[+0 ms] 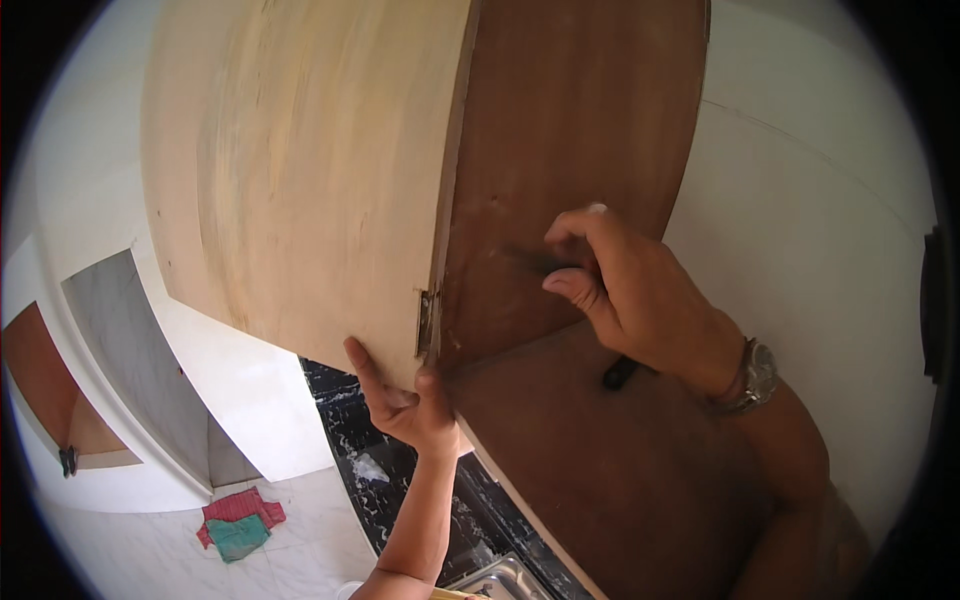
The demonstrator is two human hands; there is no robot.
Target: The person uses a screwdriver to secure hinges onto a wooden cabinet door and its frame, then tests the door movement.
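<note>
A pale wooden cabinet door (310,170) stands swung out on the left, beside the brown inside wall (560,120) of a cabinet. My left hand (410,410) grips the door's lower corner, with a finger on its face and the thumb by the edge. Just above the thumb, a metal hinge (427,320) sits in the door's edge. Inside the cabinet, my right hand (640,290) is closed, thumb and forefinger bent toward each other near a dark, blurred shape. Below that palm shows the rounded end of a black object (620,373); I cannot tell whether the hand holds it.
The cabinet's brown bottom board (600,470) runs beneath my right arm. Below it lie a black marbled counter (375,470) and the rim of a steel sink (505,575). Red and green cloths (240,530) lie on the pale floor. A white wall (800,200) borders the right side.
</note>
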